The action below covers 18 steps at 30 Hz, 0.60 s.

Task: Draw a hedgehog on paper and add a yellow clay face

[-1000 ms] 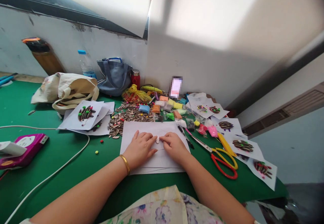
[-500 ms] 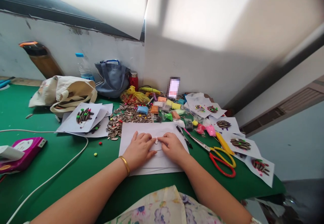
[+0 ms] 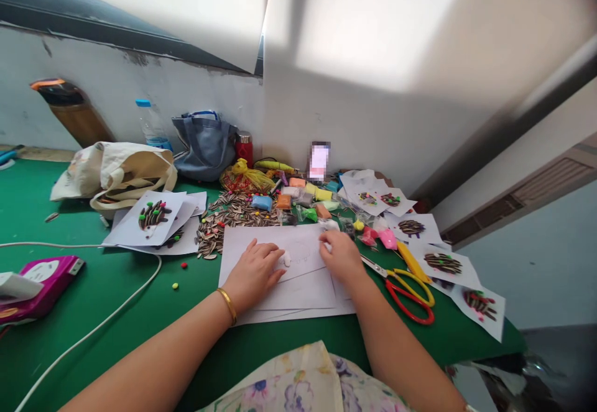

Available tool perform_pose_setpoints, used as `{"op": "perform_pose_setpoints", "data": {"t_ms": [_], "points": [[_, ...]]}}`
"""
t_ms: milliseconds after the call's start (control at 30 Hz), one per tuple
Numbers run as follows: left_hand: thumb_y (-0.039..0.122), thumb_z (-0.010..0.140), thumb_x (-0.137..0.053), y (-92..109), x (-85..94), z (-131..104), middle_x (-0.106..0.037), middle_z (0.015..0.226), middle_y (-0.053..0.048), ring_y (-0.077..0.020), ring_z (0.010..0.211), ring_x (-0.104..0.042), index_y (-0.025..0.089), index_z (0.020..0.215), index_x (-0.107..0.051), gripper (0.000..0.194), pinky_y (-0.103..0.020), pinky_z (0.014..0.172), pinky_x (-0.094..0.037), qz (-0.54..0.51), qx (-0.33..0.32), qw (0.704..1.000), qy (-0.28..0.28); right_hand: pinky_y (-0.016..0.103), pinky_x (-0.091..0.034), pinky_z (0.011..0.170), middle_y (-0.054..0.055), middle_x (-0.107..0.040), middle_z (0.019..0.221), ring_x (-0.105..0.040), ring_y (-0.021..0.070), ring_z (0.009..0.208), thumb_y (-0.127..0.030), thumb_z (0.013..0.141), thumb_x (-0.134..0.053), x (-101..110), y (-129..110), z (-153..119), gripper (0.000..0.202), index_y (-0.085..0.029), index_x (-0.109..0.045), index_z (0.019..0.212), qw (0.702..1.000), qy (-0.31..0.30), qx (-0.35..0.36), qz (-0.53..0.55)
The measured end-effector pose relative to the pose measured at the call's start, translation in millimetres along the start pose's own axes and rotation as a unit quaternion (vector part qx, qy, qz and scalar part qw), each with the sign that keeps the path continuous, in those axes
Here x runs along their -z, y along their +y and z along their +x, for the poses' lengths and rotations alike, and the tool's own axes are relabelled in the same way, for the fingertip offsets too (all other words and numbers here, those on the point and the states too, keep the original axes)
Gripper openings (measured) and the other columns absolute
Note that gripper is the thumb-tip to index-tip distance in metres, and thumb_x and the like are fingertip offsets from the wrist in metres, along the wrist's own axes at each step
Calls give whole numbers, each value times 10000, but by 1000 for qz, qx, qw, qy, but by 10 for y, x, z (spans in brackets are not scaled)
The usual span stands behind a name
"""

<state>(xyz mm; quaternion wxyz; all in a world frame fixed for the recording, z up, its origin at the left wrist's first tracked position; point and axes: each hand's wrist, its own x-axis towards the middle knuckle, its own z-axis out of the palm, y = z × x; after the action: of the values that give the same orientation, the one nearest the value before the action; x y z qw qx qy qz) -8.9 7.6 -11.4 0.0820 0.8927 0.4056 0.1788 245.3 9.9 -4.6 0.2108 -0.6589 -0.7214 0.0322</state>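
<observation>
White paper sheets [image 3: 298, 294] lie stacked in front of me, with a faint pencil outline on the top one. A small white piece [image 3: 287, 258] sits on the paper by the fingertips of my left hand [image 3: 258, 272]. That hand rests on the sheet with its fingers apart and holds nothing. My right hand [image 3: 342, 256] is at the sheet's upper right edge, its fingers bent together; what they hold, if anything, is hidden. Near it is a white clay packet [image 3: 329, 225]. Scissors [image 3: 401, 284] with red and yellow handles lie to the right.
Sunflower seeds [image 3: 233, 216] are heaped behind the paper, beside coloured clay packets [image 3: 283, 201]. Seed pictures lie left [image 3: 153, 216] and right [image 3: 443, 263]. A white cable [image 3: 116, 303] crosses the green table. Bags, bottles and a phone [image 3: 319, 160] stand near the wall.
My right hand has moved right and away from the white piece, towards the sheet's upper right edge, uncovering more of the drawing. My left hand has stayed nearly in place.
</observation>
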Motion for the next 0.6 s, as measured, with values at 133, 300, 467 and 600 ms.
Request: {"op": "perform_pose_setpoints", "data": {"t_ms": [133,300,467,600], "points": [[342,919,-556,-42,-32,-5,-551,1401,-125,-269,1321,-483,214,1283,-570,386,-553,1171,-236,1,-7,1000,-20,313,-442,786,108,-688,998,-627,236,947,-274,920,-510,246,295,57,218,-194,-704,981,974,-83,-110,-179],[331,915,-568,-16,-10,-21,-607,1332,-91,-264,1268,-524,243,1272,-568,367,-585,1176,-176,3,-3,1000,-26,318,-462,751,134,-691,1035,-660,248,931,-305,906,-557,233,409,142,213,-178,-714,975,962,-123,-129,-207],[330,910,-579,5,41,-25,-655,1201,-68,-254,1131,-574,255,1185,-610,287,-594,1157,-191,6,7,1000,-22,363,-478,775,179,-697,1012,-679,277,940,-181,901,-498,155,361,311,236,-141,-715,987,953,-142,-150,-220],[323,916,-566,-3,45,-31,-652,1175,-75,-250,1099,-579,236,1160,-621,265,-574,1148,-225,1,-7,1000,-23,360,-487,769,176,-699,1027,-680,285,950,-183,866,-531,158,359,376,224,-143,-715,989,950,-146,-167,-221]]}}
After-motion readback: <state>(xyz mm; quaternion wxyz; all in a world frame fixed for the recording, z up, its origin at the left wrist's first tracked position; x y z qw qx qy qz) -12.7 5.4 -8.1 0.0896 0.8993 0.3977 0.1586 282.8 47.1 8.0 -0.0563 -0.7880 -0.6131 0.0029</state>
